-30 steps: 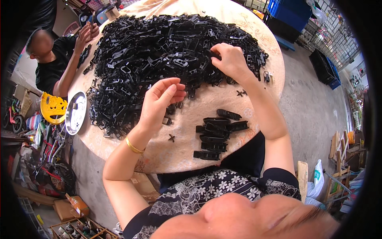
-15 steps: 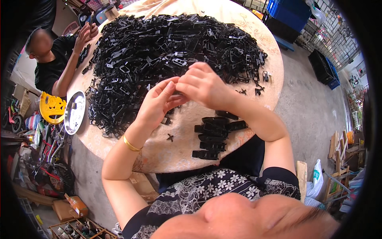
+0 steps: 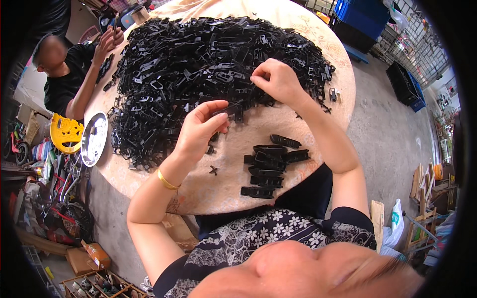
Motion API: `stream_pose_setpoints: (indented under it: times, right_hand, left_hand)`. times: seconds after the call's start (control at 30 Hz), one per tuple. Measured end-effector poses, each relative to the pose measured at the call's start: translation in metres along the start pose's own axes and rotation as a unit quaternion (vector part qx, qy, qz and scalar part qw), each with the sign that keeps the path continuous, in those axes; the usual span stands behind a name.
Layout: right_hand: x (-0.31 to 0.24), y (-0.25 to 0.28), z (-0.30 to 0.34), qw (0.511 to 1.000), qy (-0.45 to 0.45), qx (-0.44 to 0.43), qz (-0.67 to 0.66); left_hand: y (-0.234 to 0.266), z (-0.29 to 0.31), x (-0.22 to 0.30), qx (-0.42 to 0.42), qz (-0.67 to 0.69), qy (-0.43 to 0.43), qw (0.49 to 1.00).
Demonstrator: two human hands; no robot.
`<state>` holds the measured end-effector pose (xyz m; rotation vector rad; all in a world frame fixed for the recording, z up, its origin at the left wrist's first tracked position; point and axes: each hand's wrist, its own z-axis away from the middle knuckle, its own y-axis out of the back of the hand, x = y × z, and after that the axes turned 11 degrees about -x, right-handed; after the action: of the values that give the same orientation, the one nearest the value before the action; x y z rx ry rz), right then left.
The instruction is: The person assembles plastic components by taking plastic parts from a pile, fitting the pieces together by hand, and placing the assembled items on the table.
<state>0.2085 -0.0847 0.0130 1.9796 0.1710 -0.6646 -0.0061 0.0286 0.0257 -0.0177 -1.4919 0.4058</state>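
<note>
My left hand [image 3: 198,126] is over the front edge of a big heap of black plastic parts [image 3: 169,64]. Its thumb and fingers close on a slim black plastic part [image 3: 232,107]. Farther right, my right hand [image 3: 278,82] hovers over the heap, thumb and forefinger pinched together. Whatever may be between those fingertips is too small to make out. On the cloth nearer to me lies a group of long black plastic pieces [image 3: 263,171], set roughly in a stack. A small black cross-shaped piece [image 3: 213,170] lies to their left.
The heap covers much of a round table with a patterned cloth [image 3: 198,196]. At the left edge are a steel tray [image 3: 94,139] and a yellow plastic stool [image 3: 65,134]. Another person [image 3: 69,74] sits at the far left, hands raised. Crates [image 3: 405,87] stand on the floor at right.
My hands have come apart. The right one has moved right and away from me over the heap; the left stays near its place, a black plastic part in its fingers.
</note>
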Motion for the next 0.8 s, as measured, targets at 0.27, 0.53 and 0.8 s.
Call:
stream_pose_setpoints:
  times: [0.27, 0.53, 0.8]
  right_hand:
    - [-0.005, -0.001, 0.008, 0.991, 0.049, -0.121, 0.031]
    - [-0.010, 0.004, 0.006, 0.991, 0.096, -0.090, -0.008]
    - [-0.033, 0.017, 0.008, 0.879, 0.004, -0.091, -0.469]
  left_hand:
    - [0.001, 0.001, 0.002, 0.023, -0.016, 0.004, 1.000]
    - [0.001, -0.005, 0.000, 0.048, 0.026, -0.020, 0.998]
    - [-0.001, -0.004, -0.002, 0.026, 0.064, -0.021, 0.997]
